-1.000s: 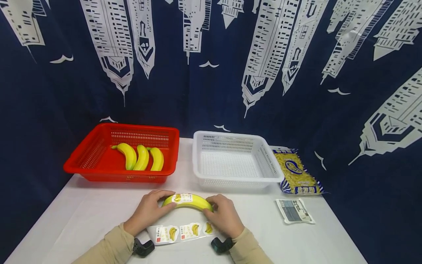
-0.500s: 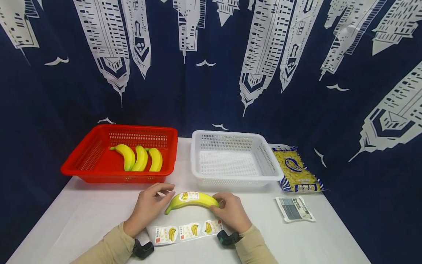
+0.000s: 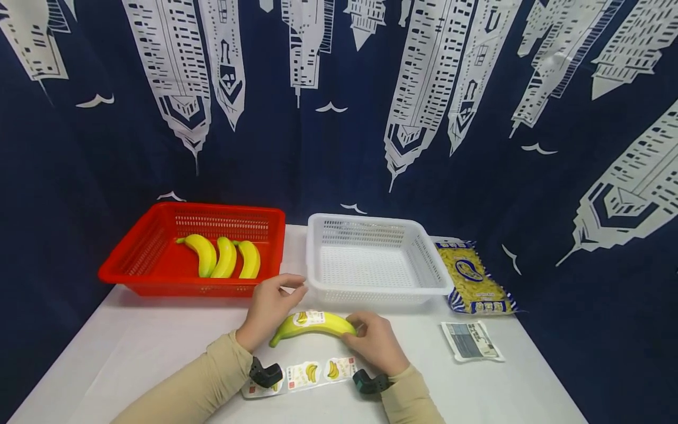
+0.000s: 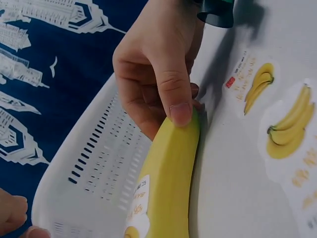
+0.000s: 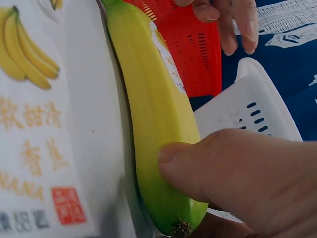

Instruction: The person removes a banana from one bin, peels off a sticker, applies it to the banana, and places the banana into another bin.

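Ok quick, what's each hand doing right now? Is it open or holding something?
Left hand: open, holding nothing.
Right hand: closed, its grip on one end of the stickered banana.

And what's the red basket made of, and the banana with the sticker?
The red basket looks like shiny moulded plastic: its walls have neat slots. The stickered banana has smooth, satiny yellow-green skin: maybe real peel, maybe plastic.

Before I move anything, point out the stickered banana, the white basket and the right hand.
Stickered banana point(image 3: 331, 323): head view, bare yellow peel near its middle.
White basket point(image 3: 381, 289): head view, middle of the near rim.
Right hand point(image 3: 377, 341): head view, back of the hand.
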Motion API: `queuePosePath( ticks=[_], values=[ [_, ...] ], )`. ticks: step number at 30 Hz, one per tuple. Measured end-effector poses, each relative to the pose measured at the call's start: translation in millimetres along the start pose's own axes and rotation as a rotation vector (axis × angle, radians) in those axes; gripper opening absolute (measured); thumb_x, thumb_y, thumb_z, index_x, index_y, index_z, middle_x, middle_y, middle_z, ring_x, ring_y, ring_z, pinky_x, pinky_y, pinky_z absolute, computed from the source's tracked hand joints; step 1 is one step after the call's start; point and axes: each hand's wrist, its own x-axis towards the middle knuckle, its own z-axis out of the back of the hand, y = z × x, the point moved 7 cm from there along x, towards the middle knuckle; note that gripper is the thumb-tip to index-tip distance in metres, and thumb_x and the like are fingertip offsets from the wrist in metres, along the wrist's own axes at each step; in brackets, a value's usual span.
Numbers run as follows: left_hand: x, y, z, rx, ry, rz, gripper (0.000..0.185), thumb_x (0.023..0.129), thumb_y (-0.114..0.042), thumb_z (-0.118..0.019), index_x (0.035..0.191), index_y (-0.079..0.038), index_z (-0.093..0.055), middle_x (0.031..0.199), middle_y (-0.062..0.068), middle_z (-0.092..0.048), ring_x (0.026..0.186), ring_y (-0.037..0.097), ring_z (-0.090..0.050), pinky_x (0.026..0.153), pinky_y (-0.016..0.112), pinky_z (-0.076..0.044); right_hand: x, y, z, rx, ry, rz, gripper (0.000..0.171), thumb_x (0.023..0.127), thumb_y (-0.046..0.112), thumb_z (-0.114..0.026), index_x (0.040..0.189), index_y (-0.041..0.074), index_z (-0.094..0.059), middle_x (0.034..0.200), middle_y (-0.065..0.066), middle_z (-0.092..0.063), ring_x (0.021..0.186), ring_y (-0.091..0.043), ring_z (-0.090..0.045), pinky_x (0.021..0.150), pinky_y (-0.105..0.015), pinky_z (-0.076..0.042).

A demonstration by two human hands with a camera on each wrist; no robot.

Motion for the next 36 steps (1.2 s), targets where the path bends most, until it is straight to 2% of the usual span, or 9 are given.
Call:
queuePosePath(
  ticks=[8, 13, 17, 22, 26, 31, 36],
  values=[
    [5.4, 12.6, -15.4, -0.119, -0.042, 0.040, 0.023, 0.091, -0.023, -0.080, 0.113, -0.016, -0.080, 0.103, 0.001, -0.078, 0.069, 0.017, -0.062, 0.061, 0.024, -0.055, 0, -4, 3, 0.008, -0.003, 0.000, 0.031, 0.078, 0.018, -0.086, 0.106, 0.010, -0.075, 0.097, -0.001, -0.072, 0.071, -0.008, -0.056, 0.062, -0.023, -0.048],
    [5.8, 26.1, -17.8, -0.223, -0.070, 0.112, 0.020, 0.090, -0.027, -0.081, 0.109, -0.019, -0.082, 0.104, -0.002, -0.078, 0.068, 0.018, -0.060, 0.057, 0.022, -0.050, 0, -6, 3, -0.001, 0.019, -0.020, 0.032, 0.079, 0.021, -0.086, 0.107, 0.011, -0.075, 0.097, 0.000, -0.072, 0.073, -0.009, -0.057, 0.063, -0.023, -0.049],
    [6.1, 31.0, -18.7, -0.235, -0.070, 0.128, 0.020, 0.089, -0.029, -0.082, 0.107, -0.021, -0.082, 0.107, -0.003, -0.078, 0.074, 0.018, -0.059, 0.057, 0.022, -0.047, -1, -11, 8, -0.015, 0.018, -0.040, 0.031, 0.078, 0.021, -0.086, 0.106, 0.011, -0.076, 0.094, 0.001, -0.071, 0.073, -0.010, -0.057, 0.063, -0.024, -0.049],
    [7.8, 32.4, -20.4, -0.252, -0.059, 0.130, 0.021, 0.089, -0.028, -0.083, 0.108, -0.020, -0.082, 0.105, 0.001, -0.078, 0.063, 0.020, -0.056, 0.048, 0.022, -0.046, -3, -15, 16, -0.010, 0.003, -0.043, 0.029, 0.078, 0.020, -0.087, 0.104, 0.012, -0.076, 0.088, 0.003, -0.070, 0.072, -0.011, -0.057, 0.062, -0.025, -0.049],
    [10.6, 32.3, -23.0, -0.265, -0.054, 0.133, 0.021, 0.089, -0.029, -0.083, 0.108, -0.020, -0.082, 0.105, 0.001, -0.078, 0.060, 0.020, -0.053, 0.048, 0.022, -0.044, -4, -14, 22, -0.017, -0.014, -0.046, 0.027, 0.078, 0.020, -0.086, 0.102, 0.012, -0.077, 0.083, 0.004, -0.068, 0.070, -0.010, -0.056, 0.061, -0.024, -0.048],
    [11.8, 32.4, -24.3, -0.275, -0.053, 0.137, 0.020, 0.089, -0.030, -0.083, 0.107, -0.022, -0.083, 0.102, 0.000, -0.078, 0.061, 0.020, -0.054, 0.048, 0.023, -0.046, -9, -13, 40, -0.027, -0.056, -0.086, 0.025, 0.076, 0.017, -0.086, 0.100, 0.012, -0.078, 0.077, 0.005, -0.065, 0.065, -0.011, -0.053, 0.057, -0.025, -0.046],
    [11.3, 31.1, -23.0, -0.280, -0.059, 0.119, 0.019, 0.088, -0.029, -0.083, 0.106, -0.021, -0.083, 0.101, 0.001, -0.078, 0.060, 0.017, -0.053, 0.046, 0.024, -0.047, -16, -9, 69, -0.035, -0.090, -0.092, 0.023, 0.076, 0.014, -0.086, 0.098, 0.014, -0.079, 0.082, 0.005, -0.069, 0.070, -0.011, -0.055, 0.061, -0.025, -0.047]
  ],
)
